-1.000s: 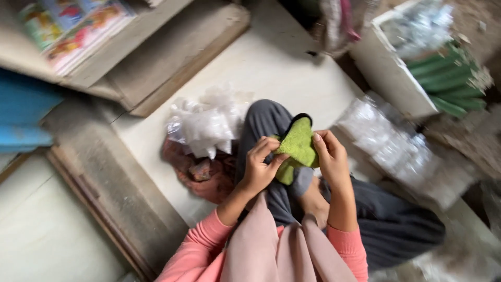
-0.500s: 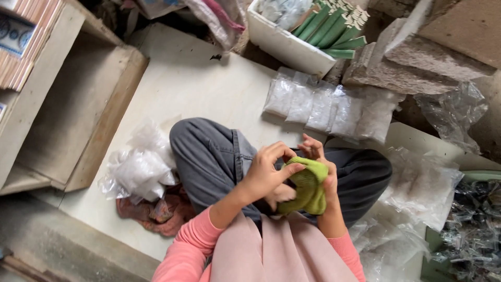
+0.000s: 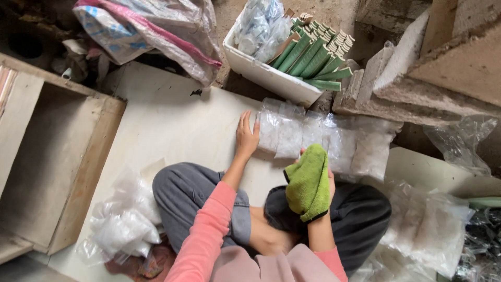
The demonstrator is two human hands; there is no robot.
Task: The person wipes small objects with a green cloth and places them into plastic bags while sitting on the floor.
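Left hand [image 3: 246, 137] open, flat on pale board, fingertips touching row of clear plastic packets [image 3: 318, 137]. Right hand [image 3: 315, 184] inside green cloth mitt [image 3: 309, 181], grip unclear. Risk: slippery packets sliding away under push.

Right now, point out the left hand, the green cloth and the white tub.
left hand [image 3: 247, 137], head view, back of the hand.
green cloth [image 3: 309, 183], head view, middle of the fabric.
white tub [image 3: 271, 78], head view, near side wall.

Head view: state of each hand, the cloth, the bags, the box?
left hand: open, flat on the leftmost clear bag
right hand: covered by green cloth, grip hidden
green cloth: draped over right hand
clear bags: filled, in a row
white box: open, holding green rolls
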